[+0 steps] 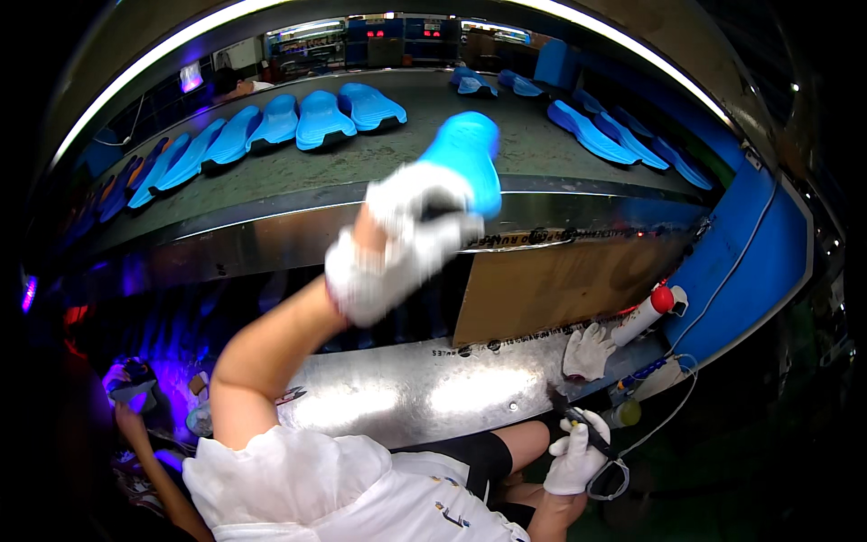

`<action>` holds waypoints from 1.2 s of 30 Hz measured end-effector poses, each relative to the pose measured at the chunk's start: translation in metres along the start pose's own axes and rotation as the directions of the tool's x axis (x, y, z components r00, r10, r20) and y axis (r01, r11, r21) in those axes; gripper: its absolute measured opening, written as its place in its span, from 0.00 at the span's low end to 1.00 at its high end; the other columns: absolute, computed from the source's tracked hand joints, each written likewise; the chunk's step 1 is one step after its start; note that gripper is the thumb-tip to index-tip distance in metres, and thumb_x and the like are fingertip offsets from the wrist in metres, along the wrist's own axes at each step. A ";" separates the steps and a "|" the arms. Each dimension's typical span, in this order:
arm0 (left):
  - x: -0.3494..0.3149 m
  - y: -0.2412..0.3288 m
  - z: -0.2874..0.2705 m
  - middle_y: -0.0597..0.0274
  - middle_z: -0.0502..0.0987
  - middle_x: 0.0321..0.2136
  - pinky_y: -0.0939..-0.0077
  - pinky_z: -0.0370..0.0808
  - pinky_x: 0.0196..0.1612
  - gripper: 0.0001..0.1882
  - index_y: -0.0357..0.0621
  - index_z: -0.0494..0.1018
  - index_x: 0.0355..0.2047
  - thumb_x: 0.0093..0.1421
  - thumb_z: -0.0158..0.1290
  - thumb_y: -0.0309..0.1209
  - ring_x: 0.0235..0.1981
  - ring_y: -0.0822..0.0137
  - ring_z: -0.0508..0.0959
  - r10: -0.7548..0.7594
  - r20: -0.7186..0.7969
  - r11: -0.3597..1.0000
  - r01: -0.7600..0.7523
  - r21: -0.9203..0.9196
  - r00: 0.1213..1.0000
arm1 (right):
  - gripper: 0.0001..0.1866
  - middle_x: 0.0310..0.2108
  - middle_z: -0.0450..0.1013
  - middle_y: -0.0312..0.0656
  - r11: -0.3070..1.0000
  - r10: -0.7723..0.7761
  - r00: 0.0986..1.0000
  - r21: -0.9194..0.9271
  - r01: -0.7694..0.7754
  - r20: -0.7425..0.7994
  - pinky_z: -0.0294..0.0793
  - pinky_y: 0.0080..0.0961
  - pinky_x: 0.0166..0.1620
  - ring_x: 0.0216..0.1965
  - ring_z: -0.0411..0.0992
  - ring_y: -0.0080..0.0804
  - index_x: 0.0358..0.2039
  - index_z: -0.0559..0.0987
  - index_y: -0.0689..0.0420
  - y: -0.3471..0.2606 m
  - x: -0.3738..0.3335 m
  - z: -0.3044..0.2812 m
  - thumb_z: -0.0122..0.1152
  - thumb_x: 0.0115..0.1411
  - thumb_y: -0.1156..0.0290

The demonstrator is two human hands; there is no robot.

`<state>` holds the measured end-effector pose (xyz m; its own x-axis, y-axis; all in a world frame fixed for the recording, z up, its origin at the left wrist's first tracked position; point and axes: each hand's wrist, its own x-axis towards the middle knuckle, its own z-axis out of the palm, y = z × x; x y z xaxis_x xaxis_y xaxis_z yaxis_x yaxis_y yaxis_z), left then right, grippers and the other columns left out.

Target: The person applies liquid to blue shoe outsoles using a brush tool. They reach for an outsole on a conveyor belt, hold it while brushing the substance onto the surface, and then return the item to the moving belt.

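The left hand (414,251), in a white glove, has its fingers curled tightly around the near part of a blue insole (471,154). The insole is at the front edge of a dark green table (424,155), its upper part seen against the surface. Its long axis runs nearly straight away from the person, the wide rounded end pointing to the far side and the other end toward the person, slightly to the right. Hand and insole are blurred, and whether the insole touches the table I cannot tell.

The right hand (571,459), also gloved, is low on the right, its fingers closed around a slim black tool (597,439) that slants up and leftward to its tip. A pale cord (666,418) loops beside it.

On the table to the left, a row of blue insoles (322,117) lies side by side, those farther left slanting more. Others (589,132) lie to the right, their long axes running from far left to near right. Below, a cardboard sheet (551,285) leans near a loose white glove (587,354) and a red-topped white bottle (643,318).
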<state>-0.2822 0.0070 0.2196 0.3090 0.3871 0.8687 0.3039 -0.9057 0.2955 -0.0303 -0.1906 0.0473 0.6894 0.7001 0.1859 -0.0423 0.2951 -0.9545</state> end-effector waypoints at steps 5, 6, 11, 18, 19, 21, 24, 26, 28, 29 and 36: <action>-0.143 0.024 0.047 0.49 0.76 0.43 0.58 0.72 0.51 0.14 0.41 0.75 0.43 0.54 0.57 0.22 0.43 0.50 0.76 0.148 0.251 0.958 -0.075 -0.278 0.957 | 0.14 0.33 0.74 0.42 1.000 -0.008 0.997 -0.030 0.005 -0.077 0.64 0.09 0.18 0.17 0.64 0.15 0.48 0.72 0.62 0.014 0.001 -0.012 0.56 0.63 0.72; -0.166 0.032 0.064 0.47 0.75 0.45 0.57 0.71 0.53 0.16 0.41 0.75 0.46 0.55 0.56 0.21 0.45 0.49 0.76 0.062 0.309 0.917 0.067 -0.393 0.949 | 0.14 0.33 0.74 0.41 0.999 -0.017 0.996 -0.047 0.013 -0.082 0.64 0.09 0.18 0.17 0.63 0.14 0.48 0.72 0.62 0.012 0.000 -0.011 0.56 0.62 0.72; -0.293 0.004 0.146 0.47 0.72 0.50 0.60 0.72 0.51 0.06 0.42 0.75 0.32 0.54 0.59 0.27 0.47 0.47 0.74 0.036 0.285 0.873 0.108 -0.475 0.958 | 0.15 0.31 0.74 0.40 0.997 -0.003 0.997 -0.073 -0.002 -0.076 0.64 0.10 0.18 0.18 0.65 0.16 0.47 0.72 0.62 0.023 -0.003 -0.008 0.58 0.61 0.71; -0.265 -0.014 0.136 0.49 0.70 0.51 0.58 0.67 0.56 0.27 0.40 0.71 0.47 0.63 0.47 0.53 0.52 0.55 0.71 -0.754 0.652 -0.530 0.663 -0.529 -0.083 | 0.15 0.29 0.73 0.38 0.992 0.070 0.995 -0.101 -0.077 -0.072 0.64 0.09 0.20 0.21 0.67 0.16 0.46 0.73 0.64 0.022 -0.006 0.007 0.58 0.60 0.71; -0.248 -0.024 0.135 0.50 0.72 0.50 0.54 0.67 0.56 0.37 0.38 0.67 0.55 0.64 0.38 0.61 0.51 0.54 0.73 -0.548 0.826 -0.695 0.621 -0.362 -0.132 | 0.15 0.28 0.72 0.37 0.991 0.073 0.993 -0.104 -0.083 -0.090 0.63 0.09 0.20 0.20 0.66 0.16 0.46 0.73 0.64 0.020 -0.006 0.009 0.58 0.60 0.71; -0.223 -0.030 0.138 0.49 0.73 0.50 0.51 0.69 0.55 0.40 0.39 0.65 0.57 0.64 0.35 0.64 0.50 0.53 0.74 -0.362 0.900 -0.806 0.567 -0.170 -0.244 | 0.15 0.27 0.73 0.39 0.990 0.105 0.987 -0.079 -0.115 -0.122 0.64 0.09 0.20 0.18 0.65 0.16 0.45 0.73 0.65 0.022 -0.006 0.015 0.59 0.59 0.73; -0.252 -0.036 0.161 0.49 0.73 0.52 0.50 0.73 0.50 0.42 0.40 0.66 0.57 0.63 0.33 0.66 0.49 0.51 0.75 -0.131 0.985 -0.899 0.405 -0.165 0.110 | 0.14 0.28 0.74 0.40 0.990 0.121 0.987 -0.053 -0.127 -0.106 0.65 0.10 0.21 0.18 0.65 0.16 0.44 0.74 0.65 0.026 -0.009 0.019 0.60 0.58 0.73; -0.254 -0.023 0.177 0.48 0.74 0.51 0.53 0.76 0.45 0.43 0.41 0.66 0.57 0.62 0.33 0.67 0.47 0.49 0.76 -0.184 0.959 -0.914 0.322 -0.247 0.213 | 0.14 0.28 0.74 0.40 0.991 0.110 0.982 -0.057 -0.120 -0.151 0.65 0.10 0.21 0.18 0.65 0.16 0.43 0.74 0.65 0.032 -0.014 0.014 0.60 0.58 0.73; -0.251 -0.009 0.195 0.45 0.75 0.48 0.59 0.78 0.39 0.44 0.42 0.64 0.59 0.62 0.32 0.68 0.45 0.47 0.78 -0.395 0.919 -0.864 0.346 -0.367 -0.012 | 0.12 0.29 0.74 0.38 0.980 0.159 0.979 -0.103 -0.173 -0.127 0.64 0.11 0.22 0.19 0.66 0.16 0.41 0.77 0.65 0.033 -0.014 0.009 0.62 0.57 0.74; -0.253 -0.015 0.201 0.42 0.75 0.47 0.55 0.78 0.40 0.44 0.41 0.65 0.59 0.62 0.31 0.68 0.44 0.48 0.77 -0.347 0.938 -0.905 0.254 -0.341 0.024 | 0.12 0.29 0.74 0.36 0.970 0.199 0.969 -0.112 -0.216 -0.144 0.65 0.13 0.23 0.21 0.66 0.16 0.41 0.78 0.64 0.036 -0.011 0.011 0.63 0.56 0.74; -0.223 0.032 0.162 0.40 0.71 0.50 0.55 0.74 0.52 0.42 0.43 0.63 0.59 0.63 0.29 0.65 0.48 0.49 0.75 -0.178 0.897 -0.947 0.177 -0.268 0.404 | 0.09 0.27 0.77 0.41 0.787 -0.049 0.998 -0.615 0.056 0.029 0.74 0.25 0.34 0.27 0.76 0.29 0.32 0.81 0.59 0.029 0.025 0.063 0.68 0.50 0.73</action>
<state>-0.1959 -0.0802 -0.0291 0.8793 0.4727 -0.0583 -0.4744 0.8801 -0.0196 -0.0597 -0.1235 0.0385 0.6694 0.7035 0.2387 0.4502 -0.1284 -0.8837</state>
